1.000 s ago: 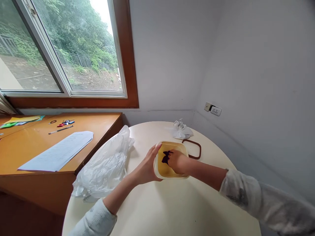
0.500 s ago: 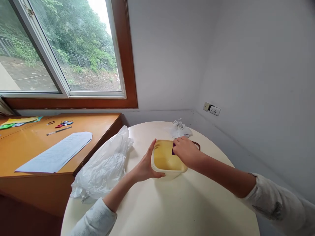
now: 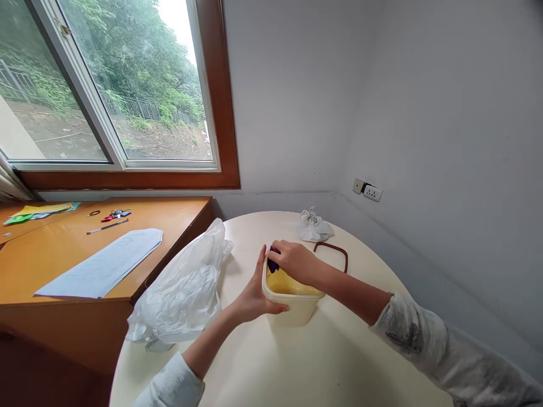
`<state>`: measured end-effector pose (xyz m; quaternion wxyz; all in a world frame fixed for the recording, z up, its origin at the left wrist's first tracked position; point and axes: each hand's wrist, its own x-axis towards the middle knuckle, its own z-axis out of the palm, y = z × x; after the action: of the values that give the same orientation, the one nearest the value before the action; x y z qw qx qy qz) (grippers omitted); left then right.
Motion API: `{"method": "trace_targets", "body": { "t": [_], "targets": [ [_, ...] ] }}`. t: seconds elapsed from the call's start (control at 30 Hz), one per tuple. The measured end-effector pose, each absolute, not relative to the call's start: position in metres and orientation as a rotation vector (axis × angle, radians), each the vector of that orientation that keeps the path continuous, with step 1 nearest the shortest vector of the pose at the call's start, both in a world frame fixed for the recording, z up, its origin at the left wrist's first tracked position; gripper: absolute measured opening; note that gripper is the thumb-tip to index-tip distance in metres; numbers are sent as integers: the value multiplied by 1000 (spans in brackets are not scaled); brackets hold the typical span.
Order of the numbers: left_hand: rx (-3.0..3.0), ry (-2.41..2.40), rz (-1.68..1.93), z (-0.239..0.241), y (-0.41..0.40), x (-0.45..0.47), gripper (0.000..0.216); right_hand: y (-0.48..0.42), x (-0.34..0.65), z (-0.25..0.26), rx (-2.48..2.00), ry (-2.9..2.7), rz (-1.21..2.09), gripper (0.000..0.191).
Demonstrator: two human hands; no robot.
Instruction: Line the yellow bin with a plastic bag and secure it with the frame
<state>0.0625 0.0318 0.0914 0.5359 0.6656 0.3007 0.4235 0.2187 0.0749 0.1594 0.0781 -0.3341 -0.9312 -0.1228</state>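
A pale plastic container [image 3: 292, 312] with a yellowish inside stands on the round table. My left hand [image 3: 253, 295] clasps its left side, thumb along the front wall and fingers up at the far left corner. In my right hand [image 3: 297, 262], bunched fingers pinch a dark purple cloth [image 3: 273, 264] against the inner left side near the rim. Most of the container's far and right rim is hidden by that hand. A lid with a brown edge [image 3: 347, 259] lies just behind the right wrist.
Left of the container lies a crumpled clear plastic bag [image 3: 182, 294]. A smaller crumpled white bag [image 3: 314, 230] sits at the table's far side. The wooden desk [image 3: 178, 212] at left holds paper sheets [image 3: 106, 263], a pen [image 3: 107, 226] and scissors [image 3: 114, 215].
My right hand has moved left with the purple cloth, from the container's far right to its left side. More of the brown-edged lid shows. My left hand keeps its hold.
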Motion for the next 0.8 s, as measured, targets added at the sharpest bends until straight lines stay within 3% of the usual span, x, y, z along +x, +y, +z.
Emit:
{"method": "trace_targets", "body": {
  "t": [0.23,0.47,0.8],
  "targets": [
    [1547,738,977,91,30,62,130,85,239,163,-1449,-2414,-202,23],
    [1565,619,998,99,29,72,125,71,221,167,-897,-2288,537,31],
    [1560,762,1022,88,26,71,100,41,238,167,-753,-2267,830,39]
  ]
}}
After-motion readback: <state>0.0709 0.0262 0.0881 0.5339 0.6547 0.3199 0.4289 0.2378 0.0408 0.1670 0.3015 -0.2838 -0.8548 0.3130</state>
